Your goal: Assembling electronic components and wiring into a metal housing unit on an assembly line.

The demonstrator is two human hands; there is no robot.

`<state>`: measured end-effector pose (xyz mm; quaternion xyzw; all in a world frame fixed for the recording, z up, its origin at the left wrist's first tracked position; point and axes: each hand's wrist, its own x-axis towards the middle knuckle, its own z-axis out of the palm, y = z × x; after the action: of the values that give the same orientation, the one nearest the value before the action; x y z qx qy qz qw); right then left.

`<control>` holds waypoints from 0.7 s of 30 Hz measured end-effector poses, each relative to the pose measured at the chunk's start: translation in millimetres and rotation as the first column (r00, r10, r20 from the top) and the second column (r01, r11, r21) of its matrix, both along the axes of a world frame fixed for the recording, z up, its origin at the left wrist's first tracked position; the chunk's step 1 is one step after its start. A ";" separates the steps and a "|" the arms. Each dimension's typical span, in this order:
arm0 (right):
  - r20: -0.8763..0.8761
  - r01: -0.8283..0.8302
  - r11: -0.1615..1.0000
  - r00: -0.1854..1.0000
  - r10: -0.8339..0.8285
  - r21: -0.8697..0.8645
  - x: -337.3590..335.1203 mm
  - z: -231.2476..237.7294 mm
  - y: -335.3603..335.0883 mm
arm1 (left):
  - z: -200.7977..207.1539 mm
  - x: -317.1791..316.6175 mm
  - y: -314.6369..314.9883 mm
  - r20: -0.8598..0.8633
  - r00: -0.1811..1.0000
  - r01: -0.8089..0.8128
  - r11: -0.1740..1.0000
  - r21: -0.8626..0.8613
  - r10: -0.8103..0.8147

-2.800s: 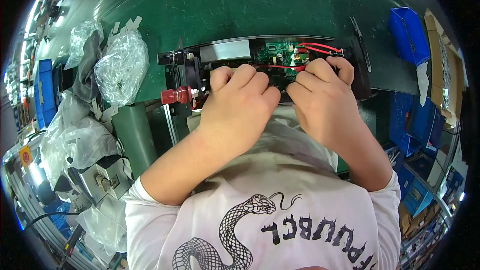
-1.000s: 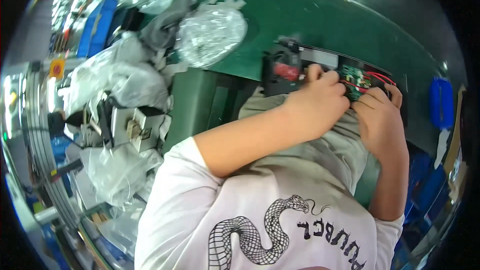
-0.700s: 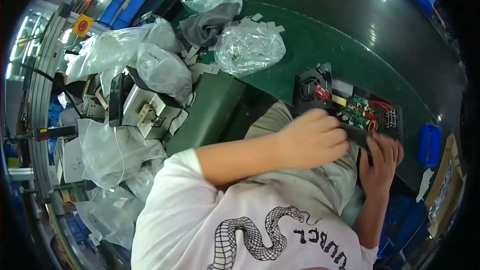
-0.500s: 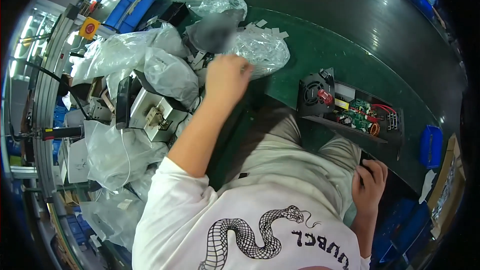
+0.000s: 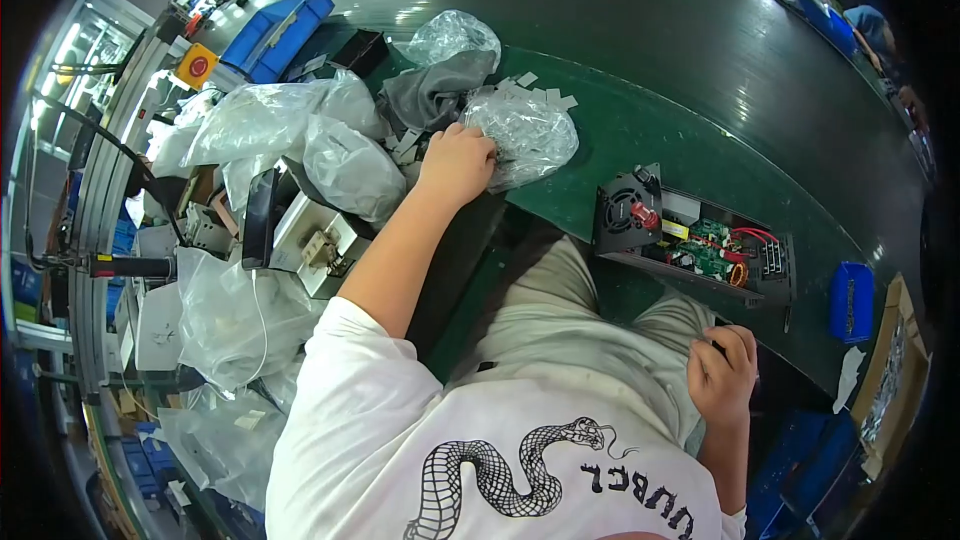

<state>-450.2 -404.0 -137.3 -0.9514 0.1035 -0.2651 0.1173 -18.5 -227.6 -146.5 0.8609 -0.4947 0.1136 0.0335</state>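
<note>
My left hand (image 5: 457,164) reaches to the near left edge of a clear plastic bag (image 5: 530,135), its fingers curled down against it. The fingertips are hidden, so what they hold cannot be made out. Just beyond the hand lies a crumpled grey cloth (image 5: 425,98), with small white and grey flat pieces (image 5: 408,145) beside it. Close to my right thigh, my right hand (image 5: 722,372) is loosely closed, with nothing visible in it. On the green table to the right is an open black metal case (image 5: 690,240) with a fan, a green circuit board and red wires.
Filled plastic bags (image 5: 350,165) crowd the left side, around a white box (image 5: 310,235) with a metal part inside. Farther back are a blue bin (image 5: 278,35) and a black box (image 5: 361,52). A small blue bin (image 5: 852,302) and a cardboard box (image 5: 890,370) stand at the right.
The grey cloth, blurred in motion before, now lies still. My left hand has come lower beside the clear bag. My right hand has drawn slightly left, its fingers more curled.
</note>
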 end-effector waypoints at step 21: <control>0.057 -0.259 0.916 0.965 0.254 0.306 59.7 -22.8 41.2 | 17.6 -195.4 1.7 -0.990 0.142 0.233 0.972 0.011 -0.022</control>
<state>-390.5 -362.8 -160.1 -0.9242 0.0172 -0.2355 0.3001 -214.0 -225.9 -128.9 0.6811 -0.4324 -0.5169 0.2863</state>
